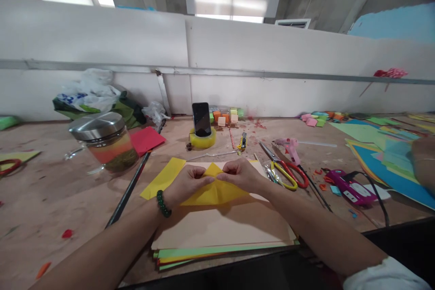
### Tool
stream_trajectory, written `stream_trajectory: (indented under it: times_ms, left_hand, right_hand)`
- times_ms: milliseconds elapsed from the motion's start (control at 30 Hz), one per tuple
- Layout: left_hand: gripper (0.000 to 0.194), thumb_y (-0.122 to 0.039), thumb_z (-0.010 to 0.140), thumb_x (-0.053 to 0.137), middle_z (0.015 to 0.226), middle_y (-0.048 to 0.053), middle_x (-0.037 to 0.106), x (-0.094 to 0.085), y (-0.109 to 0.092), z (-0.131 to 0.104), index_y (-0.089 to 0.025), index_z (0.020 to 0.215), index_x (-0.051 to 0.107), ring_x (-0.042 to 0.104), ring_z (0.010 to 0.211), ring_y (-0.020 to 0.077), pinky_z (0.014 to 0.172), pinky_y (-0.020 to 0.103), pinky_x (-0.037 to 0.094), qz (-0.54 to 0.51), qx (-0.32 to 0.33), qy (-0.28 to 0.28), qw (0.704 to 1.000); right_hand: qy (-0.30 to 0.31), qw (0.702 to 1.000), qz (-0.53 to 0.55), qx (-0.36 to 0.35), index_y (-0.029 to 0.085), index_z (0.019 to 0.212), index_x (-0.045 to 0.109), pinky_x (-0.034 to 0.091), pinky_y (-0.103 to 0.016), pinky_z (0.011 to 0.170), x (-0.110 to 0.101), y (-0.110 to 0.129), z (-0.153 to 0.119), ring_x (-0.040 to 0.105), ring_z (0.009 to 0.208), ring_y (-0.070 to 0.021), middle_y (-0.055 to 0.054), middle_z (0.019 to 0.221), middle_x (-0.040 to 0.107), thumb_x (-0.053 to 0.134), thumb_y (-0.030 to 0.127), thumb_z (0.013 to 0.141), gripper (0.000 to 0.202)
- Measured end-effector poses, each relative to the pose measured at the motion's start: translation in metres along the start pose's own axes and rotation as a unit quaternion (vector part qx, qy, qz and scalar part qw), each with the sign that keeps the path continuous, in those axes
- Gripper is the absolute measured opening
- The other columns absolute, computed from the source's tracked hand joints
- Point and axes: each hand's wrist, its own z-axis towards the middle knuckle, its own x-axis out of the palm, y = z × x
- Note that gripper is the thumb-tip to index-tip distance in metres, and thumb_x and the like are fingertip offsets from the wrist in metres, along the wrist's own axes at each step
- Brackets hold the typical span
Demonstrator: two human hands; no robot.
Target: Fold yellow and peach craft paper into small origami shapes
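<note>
Between my two hands is a sheet of yellow paper (217, 195), creased, with a pointed fold rising at its top edge. My left hand (190, 183), with a green bead bracelet at the wrist, pinches the sheet on the left of that point. On the other side my right hand (242, 174) pinches it too, thumbs almost meeting. Beneath lies a stack of coloured paper (220, 229) with a pale peach sheet on top. Another yellow paper strip (163, 179) lies beside my left hand.
Red- and yellow-handled scissors (288, 167), a pink glue gun (291, 148) and a magenta device (355, 188) lie to the right. A phone (201, 119) stands in a tape roll (203, 139). A glass jar (108, 142) stands left. Another person's hand (423, 158) is at far right.
</note>
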Motion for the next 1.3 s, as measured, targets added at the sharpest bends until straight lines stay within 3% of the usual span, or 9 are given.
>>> stream_trajectory:
  times_ms: [300,633,800,867,1300]
  left_hand:
    - [0.052,-0.061,0.069,0.062,0.049,-0.006,0.034,0.0026,-0.0053,-0.0036,-0.018,0.048,0.043,0.029,0.047,0.0073,0.04,0.019,0.021,0.044,0.025,-0.023,0.998]
    - [0.05,-0.058,0.074,0.059,0.049,-0.005,0.034,0.0039,-0.0044,-0.0045,-0.017,0.049,0.045,0.029,0.047,0.0075,0.04,0.02,0.02,0.066,0.031,-0.026,0.997]
    - [0.039,-0.053,0.064,0.072,0.062,0.001,0.06,0.0044,-0.0036,-0.0017,-0.015,0.066,0.066,0.047,0.058,0.0128,0.051,0.022,0.037,-0.052,0.037,-0.026,0.998]
    - [0.036,-0.05,0.062,0.074,0.063,0.002,0.062,0.0045,-0.0024,-0.0008,-0.015,0.066,0.067,0.05,0.059,0.0139,0.054,0.023,0.039,-0.07,0.031,-0.039,0.996]
    - [0.032,-0.045,0.063,0.071,0.053,-0.002,0.053,0.0059,-0.0036,-0.0023,-0.014,0.057,0.064,0.041,0.052,0.0101,0.049,0.022,0.031,-0.051,0.015,-0.072,0.996]
  right_hand:
    - [0.0,0.999,-0.02,-0.025,0.016,0.055,0.05,0.023,-0.021,0.045,-0.0014,0.0022,-0.0003,0.035,0.051,-0.0078,0.004,0.053,0.041,0.059,0.044,0.081,0.039]
    - [0.006,0.998,-0.044,-0.034,0.017,0.053,0.043,0.022,-0.022,0.046,-0.0025,0.0023,0.0001,0.032,0.051,-0.0079,0.004,0.053,0.037,0.055,0.046,0.082,0.043]
    - [0.036,0.998,-0.037,-0.03,0.017,0.054,0.047,0.022,-0.022,0.046,-0.0015,0.0056,-0.0021,0.032,0.051,-0.0078,0.005,0.052,0.037,0.057,0.048,0.082,0.043]
    - [0.042,0.998,-0.035,-0.023,0.016,0.054,0.049,0.023,-0.021,0.046,-0.0005,0.0065,-0.0032,0.032,0.051,-0.0077,0.005,0.052,0.038,0.057,0.046,0.082,0.041]
    - [0.055,0.998,-0.023,0.001,0.017,0.054,0.045,0.021,-0.02,0.044,0.0022,0.0074,-0.0034,0.031,0.05,-0.0074,0.005,0.052,0.036,0.056,0.048,0.079,0.041]
